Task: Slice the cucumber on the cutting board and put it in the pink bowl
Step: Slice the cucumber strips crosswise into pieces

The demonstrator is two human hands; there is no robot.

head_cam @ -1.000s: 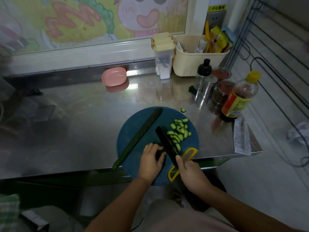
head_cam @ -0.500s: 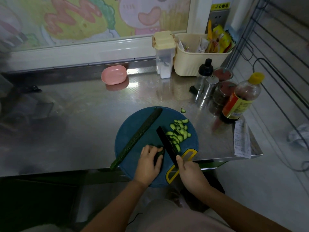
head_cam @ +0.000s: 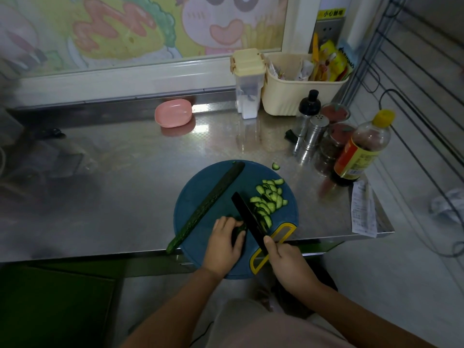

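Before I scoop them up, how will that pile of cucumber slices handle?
The cucumber slices look thin, so they probably bend and slip. Loosely heaped on the cutting board, they may scatter if pushed; one stray slice already lies off it.

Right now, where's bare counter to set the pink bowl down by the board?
Widest bare counter: left of the cutting board, back to the pink bowl. Narrower strip behind the board, before the clear canister. Right side crowded: shakers, sauce bottle, receipt, stray slice. The board itself is taken by the left hand, right hand, knife and cucumber.
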